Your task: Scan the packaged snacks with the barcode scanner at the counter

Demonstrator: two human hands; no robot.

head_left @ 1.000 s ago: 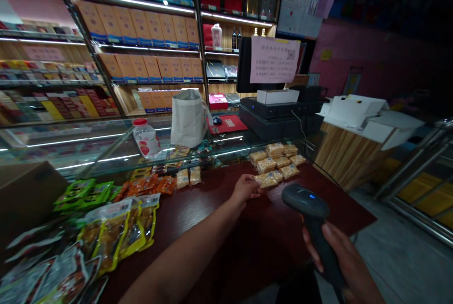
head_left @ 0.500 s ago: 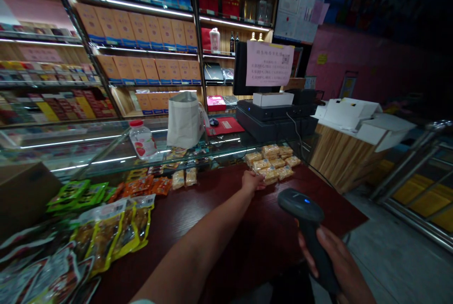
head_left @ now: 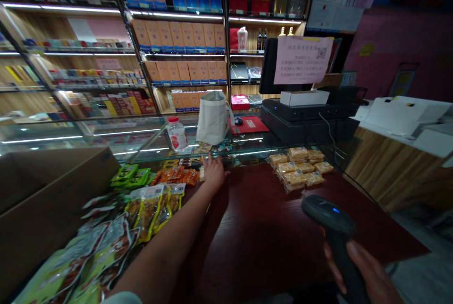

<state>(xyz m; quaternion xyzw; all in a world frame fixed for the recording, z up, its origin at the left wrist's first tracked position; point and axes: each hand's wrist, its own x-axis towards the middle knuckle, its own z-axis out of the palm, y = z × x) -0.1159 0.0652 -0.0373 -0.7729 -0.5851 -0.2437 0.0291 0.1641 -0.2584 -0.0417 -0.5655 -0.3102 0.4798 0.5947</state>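
Observation:
In the head view my left hand (head_left: 213, 173) reaches far out to the counter's back edge, palm down with its fingers spread. It lies over small clear-wrapped snack packs (head_left: 202, 173), which it mostly hides. My right hand (head_left: 371, 266) grips a dark barcode scanner (head_left: 329, 216) by its handle, with a blue light on its top. Beyond the scanner sits a stack of wrapped pale-yellow snack packs (head_left: 295, 168). Left of my left hand lie orange snack packets (head_left: 180, 174), green packets (head_left: 130, 176) and yellow-edged food pouches (head_left: 152, 209).
An open cardboard box (head_left: 60, 200) stands at left, beside more pouches (head_left: 95, 257). Behind are a glass case with a red-capped bottle (head_left: 177, 134), a white bag (head_left: 213, 117) and a monitor (head_left: 269, 65). A thin cable (head_left: 361, 193) runs along the right.
My left hand has moved left, from the pale-yellow stack to the small packs near the orange packets. The view has swung left. My right hand still holds the scanner.

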